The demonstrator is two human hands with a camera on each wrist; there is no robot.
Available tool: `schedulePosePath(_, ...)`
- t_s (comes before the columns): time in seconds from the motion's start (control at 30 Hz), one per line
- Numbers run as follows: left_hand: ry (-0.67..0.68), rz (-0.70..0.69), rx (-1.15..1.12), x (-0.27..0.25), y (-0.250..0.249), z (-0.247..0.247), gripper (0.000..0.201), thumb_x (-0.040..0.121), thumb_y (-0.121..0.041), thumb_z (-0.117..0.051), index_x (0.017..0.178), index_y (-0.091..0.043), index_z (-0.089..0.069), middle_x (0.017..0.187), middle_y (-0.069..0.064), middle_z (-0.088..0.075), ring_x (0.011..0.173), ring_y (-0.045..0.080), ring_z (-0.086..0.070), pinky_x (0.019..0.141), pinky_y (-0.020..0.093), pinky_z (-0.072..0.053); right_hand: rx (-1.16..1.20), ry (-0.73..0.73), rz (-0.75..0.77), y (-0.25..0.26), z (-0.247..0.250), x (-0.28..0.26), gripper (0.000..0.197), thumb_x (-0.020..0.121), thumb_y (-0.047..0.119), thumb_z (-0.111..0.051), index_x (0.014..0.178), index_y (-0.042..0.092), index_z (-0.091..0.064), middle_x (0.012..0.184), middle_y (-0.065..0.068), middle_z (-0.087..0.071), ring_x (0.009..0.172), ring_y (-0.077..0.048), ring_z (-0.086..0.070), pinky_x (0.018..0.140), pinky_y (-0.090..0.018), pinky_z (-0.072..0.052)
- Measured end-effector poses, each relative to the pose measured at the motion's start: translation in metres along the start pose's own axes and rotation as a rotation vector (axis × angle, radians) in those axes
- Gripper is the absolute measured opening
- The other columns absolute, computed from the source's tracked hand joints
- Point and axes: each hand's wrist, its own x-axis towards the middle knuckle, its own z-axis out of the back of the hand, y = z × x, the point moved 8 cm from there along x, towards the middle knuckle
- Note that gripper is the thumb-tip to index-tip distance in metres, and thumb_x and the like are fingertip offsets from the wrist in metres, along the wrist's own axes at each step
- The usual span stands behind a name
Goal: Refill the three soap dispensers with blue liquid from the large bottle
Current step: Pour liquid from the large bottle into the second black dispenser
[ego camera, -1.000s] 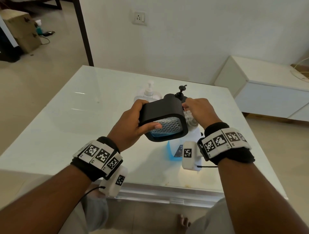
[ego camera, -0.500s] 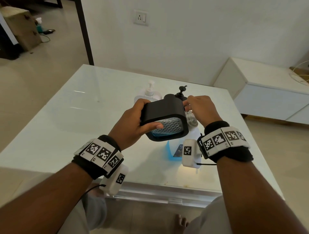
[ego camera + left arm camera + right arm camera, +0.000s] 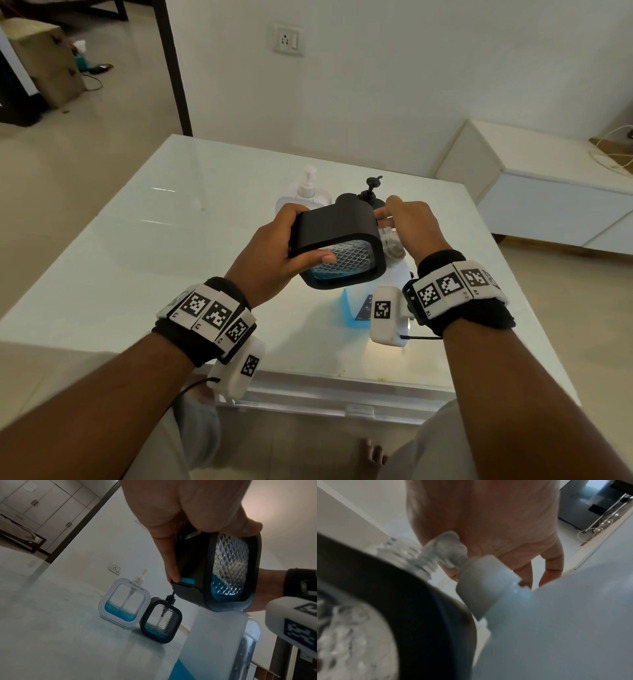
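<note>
1. Black-framed dispenser (image 3: 337, 240) is in my left hand (image 3: 270, 253), tipped on its side above the table (image 3: 137, 246), near the centre of the head view. Clear diamond-textured window, blue liquid pooled in its low corner, pump off, bare threaded neck (image 3: 419, 559) pointing to 3 o'clock.
2. Large bottle (image 3: 214, 642) stands on the table directly under the held dispenser: white translucent, blue liquid low inside, grey cap (image 3: 484, 582) on.
3. Left hand: thumb across the near face, fingers curled over the far side, clamping the frame.
4. Right hand (image 3: 407, 226) sits at 3 o'clock of the dispenser, fingers bent near the neck; whether they pinch anything I cannot tell, wrist view is blurred.
5. White-framed dispenser (image 3: 122, 604) and a second black dispenser (image 3: 161, 620) stand upright at 12 o'clock beyond my hands, side by side, pumps on, a little blue liquid in each.
6. Held dispenser and my right wrist block most of the bottle in the head view.
7. Wall socket (image 3: 288, 39) at 12 o'clock, white cabinet (image 3: 555, 192) at 2 o'clock.
</note>
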Motion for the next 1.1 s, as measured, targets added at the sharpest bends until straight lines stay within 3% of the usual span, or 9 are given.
schedulePosePath(0.13,0.003,-0.003,0.001,0.0011,-0.0012,-0.0008,0.062,0.068,-0.065,-0.059,0.113,-0.027,-0.039,0.101,-0.015,-0.057,0.096,0.002,-0.06,0.071,0.022,-0.057,0.036,-0.013,0.035,0.0051,0.0026,0.0026,0.029,0.09,0.026,-0.044,0.076,0.018,-0.069,0.075,0.0,-0.071,0.079,-0.019,-0.065,0.093,-0.044,-0.052)
schedulePosePath(0.47,-0.003,-0.014,-0.01,0.0003,-0.0002,-0.0009,0.059,0.069,-0.064,-0.059,0.112,-0.029,-0.039,0.1,-0.018,-0.056,0.095,-0.004,-0.058,0.068,0.015,-0.053,0.0,-0.02,0.038,0.001,0.0023,0.0062,0.028,0.092,0.024,-0.045,0.08,0.018,-0.07,0.079,0.003,-0.071,0.083,-0.017,-0.065,0.094,-0.041,-0.05)
schedulePosePath(0.6,-0.016,-0.025,0.0,-0.0007,-0.0009,0.0001,0.059,0.069,-0.063,-0.06,0.112,-0.027,-0.039,0.1,-0.018,-0.056,0.096,-0.002,-0.058,0.069,0.015,-0.053,0.001,0.024,0.054,-0.0008,-0.0035,0.0043,0.026,0.092,0.02,-0.047,0.094,0.016,-0.073,0.088,0.002,-0.071,0.093,-0.017,-0.065,0.081,-0.03,-0.047)
schedulePosePath(0.67,-0.018,-0.022,-0.003,-0.0004,-0.0007,0.0005,0.06,0.07,-0.062,-0.061,0.112,-0.026,-0.04,0.1,-0.017,-0.057,0.095,-0.001,-0.058,0.069,0.016,-0.053,0.011,0.032,0.065,0.0005,-0.0034,0.0016,0.026,0.093,0.018,-0.049,0.101,0.012,-0.073,0.087,0.004,-0.069,0.088,-0.012,-0.063,0.071,-0.023,-0.041)
schedulePosePath(0.77,-0.019,-0.017,-0.002,0.0001,-0.0007,0.0,0.058,0.071,-0.057,-0.066,0.112,-0.025,-0.04,0.099,-0.018,-0.056,0.093,-0.005,-0.059,0.067,0.014,-0.052,0.012,0.018,0.077,0.0007,-0.0008,0.0,0.027,0.093,0.018,-0.05,0.102,0.01,-0.074,0.083,0.005,-0.069,0.082,-0.009,-0.062,0.068,-0.021,-0.04)
schedulePosePath(0.83,-0.021,-0.017,0.0,-0.0001,-0.0004,0.0002,0.054,0.074,-0.05,-0.068,0.113,-0.025,-0.04,0.099,-0.019,-0.056,0.092,-0.008,-0.058,0.067,0.012,-0.051,0.033,0.004,0.06,-0.0012,-0.0009,0.0006,0.029,0.093,0.019,-0.047,0.1,0.01,-0.074,0.089,-0.001,-0.073,0.087,-0.016,-0.065,0.07,-0.023,-0.044)
schedulePosePath(0.93,-0.012,-0.019,-0.008,-0.0001,-0.0018,0.0007,0.059,0.074,-0.058,-0.068,0.114,-0.024,-0.04,0.1,-0.019,-0.055,0.093,-0.01,-0.057,0.067,0.011,-0.051,0.057,-0.006,0.03,-0.0016,-0.0017,0.0024,0.032,0.093,0.021,-0.043,0.092,0.011,-0.073,0.088,-0.003,-0.074,0.085,-0.018,-0.067,0.077,-0.028,-0.048)
schedulePosePath(1.1,-0.001,-0.013,0.011,0.0007,-0.0019,0.0001,0.061,0.069,-0.064,-0.059,0.112,-0.027,-0.04,0.1,-0.016,-0.057,0.095,0.0,-0.059,0.07,0.02,-0.056,0.052,-0.022,0.051,0.0037,0.0035,0.0052,0.029,0.09,0.021,-0.046,0.082,0.015,-0.073,0.08,-0.002,-0.073,0.084,-0.019,-0.067,0.09,-0.038,-0.051)
